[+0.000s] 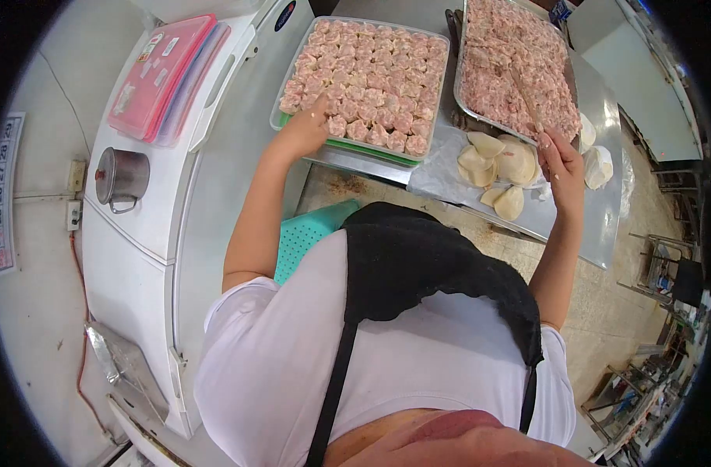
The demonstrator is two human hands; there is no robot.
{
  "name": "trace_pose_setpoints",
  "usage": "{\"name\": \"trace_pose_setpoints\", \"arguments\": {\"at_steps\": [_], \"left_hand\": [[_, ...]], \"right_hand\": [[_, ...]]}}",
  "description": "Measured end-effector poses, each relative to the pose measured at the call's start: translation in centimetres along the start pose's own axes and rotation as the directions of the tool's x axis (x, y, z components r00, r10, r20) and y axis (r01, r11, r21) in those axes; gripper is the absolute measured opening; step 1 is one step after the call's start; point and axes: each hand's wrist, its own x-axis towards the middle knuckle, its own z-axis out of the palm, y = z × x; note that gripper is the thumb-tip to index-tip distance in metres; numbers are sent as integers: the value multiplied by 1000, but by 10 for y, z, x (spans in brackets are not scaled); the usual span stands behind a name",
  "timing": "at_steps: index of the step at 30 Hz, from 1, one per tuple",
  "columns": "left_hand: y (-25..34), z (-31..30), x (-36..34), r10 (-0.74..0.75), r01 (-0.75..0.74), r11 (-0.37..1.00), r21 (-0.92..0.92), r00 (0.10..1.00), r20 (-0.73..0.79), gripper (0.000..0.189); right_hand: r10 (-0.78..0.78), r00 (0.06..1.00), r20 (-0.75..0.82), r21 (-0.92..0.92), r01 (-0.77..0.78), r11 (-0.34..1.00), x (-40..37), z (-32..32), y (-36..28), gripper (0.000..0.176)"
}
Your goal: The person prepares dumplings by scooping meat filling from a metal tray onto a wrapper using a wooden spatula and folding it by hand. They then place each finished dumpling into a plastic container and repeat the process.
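Neatly rowed pink dumplings (368, 76), left hand (307, 128) touching, right hand (562, 162) gripping stick (526, 93)

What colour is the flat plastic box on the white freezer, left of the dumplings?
The plastic box is pink, clearest in the head view.

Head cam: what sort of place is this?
Probably a small commercial food-prep kitchen doing bulk production: a tub of shaped dumplings, a metal pan of minced filling with wrappers beside it on a steel table, and a chest freezer.
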Motion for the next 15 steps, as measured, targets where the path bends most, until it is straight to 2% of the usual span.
{"name": "trace_pose_setpoints", "arguments": {"at_steps": [1,2,4,8,11,13,14,15], "left_hand": [[1,2,1,-63,63,998,-1,998,-8,54],[4,6,-1,-64,64,998,2,998,-8,54],[9,20,-5,91,-97,995,-18,970,-226,57],[7,31,-1,99,-107,994,-37,978,-182,56],[1,31,2,80,-75,997,35,979,-189,50],[-3,30,12,4,3,999,40,985,-170,32],[-1,28,13,-23,36,997,64,979,-202,31],[10,29,8,-48,70,994,86,971,-234,30]], "right_hand": [[1,1000,0,4,-1,1000,0,-2,1,28],[-5,1000,-7,-43,5,999,-1,-5,1,29],[-11,1000,-16,-88,10,996,0,-12,0,29],[-15,1000,21,-76,17,997,13,-27,2,32],[-11,1000,8,-114,12,993,28,-44,14,35],[-26,999,30,-188,31,982,28,-53,6,37],[-25,1000,8,-190,26,981,28,-57,4,37],[6,999,54,-224,7,974,30,-64,3,36]]}}
